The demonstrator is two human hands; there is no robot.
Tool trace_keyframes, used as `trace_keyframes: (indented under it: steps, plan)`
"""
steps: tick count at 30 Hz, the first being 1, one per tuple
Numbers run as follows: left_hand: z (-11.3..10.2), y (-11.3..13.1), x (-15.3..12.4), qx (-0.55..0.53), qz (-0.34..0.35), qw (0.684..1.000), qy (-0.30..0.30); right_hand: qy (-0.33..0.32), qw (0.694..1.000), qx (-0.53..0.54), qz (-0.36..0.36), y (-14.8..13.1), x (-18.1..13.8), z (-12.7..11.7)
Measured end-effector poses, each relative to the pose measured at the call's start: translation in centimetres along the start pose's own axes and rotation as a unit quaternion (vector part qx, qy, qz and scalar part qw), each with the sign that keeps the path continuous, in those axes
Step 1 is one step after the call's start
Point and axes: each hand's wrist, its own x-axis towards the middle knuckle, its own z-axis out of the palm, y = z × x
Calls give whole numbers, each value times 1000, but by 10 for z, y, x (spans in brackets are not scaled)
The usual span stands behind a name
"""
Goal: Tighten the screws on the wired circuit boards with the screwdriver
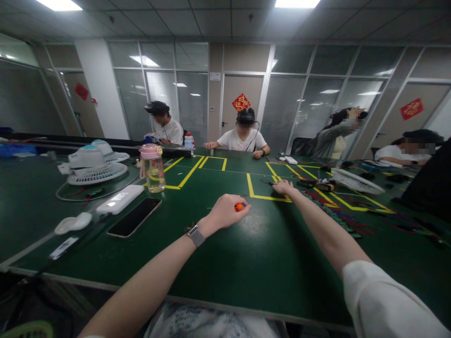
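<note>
My left hand [227, 212] is closed above the near middle of the green table. It grips what looks like an orange-handled screwdriver [238, 207]; the round orange end shows between thumb and fingers, and a thin shaft sticks out on the left. My right hand [283, 187] is stretched far forward, low at a yellow tape outline [251, 185]. Its fingers are together at a small dark piece [268, 182], too small to name. Just right of that hand lie circuit boards with red and blue wires [333, 213].
To the left stand white fans [95, 171], a pink-lidded bottle [153, 169], a white power bank-like block [120, 199] and a phone [136, 217]. A white fan grille [357, 181] lies at right. Several people sit around the table; one [243, 136] faces me across it.
</note>
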Motion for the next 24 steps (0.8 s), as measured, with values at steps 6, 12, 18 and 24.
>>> trace_keyframes:
  steps: [6, 12, 18, 24]
  plan:
    - [-2, 1, 1, -8, -8, 1000, 18, 61, 982, 41, -176, -45, -29, 7]
    - [-9, -1, 5, -63, -18, 994, 87, 107, 939, 107, -310, -79, -112, 24]
    - [-7, 2, 12, -208, -45, 966, 147, 141, 853, 236, -445, -91, -209, 30]
    - [4, 16, 9, -390, -54, 905, 160, 62, 850, 362, -377, -93, -217, 26]
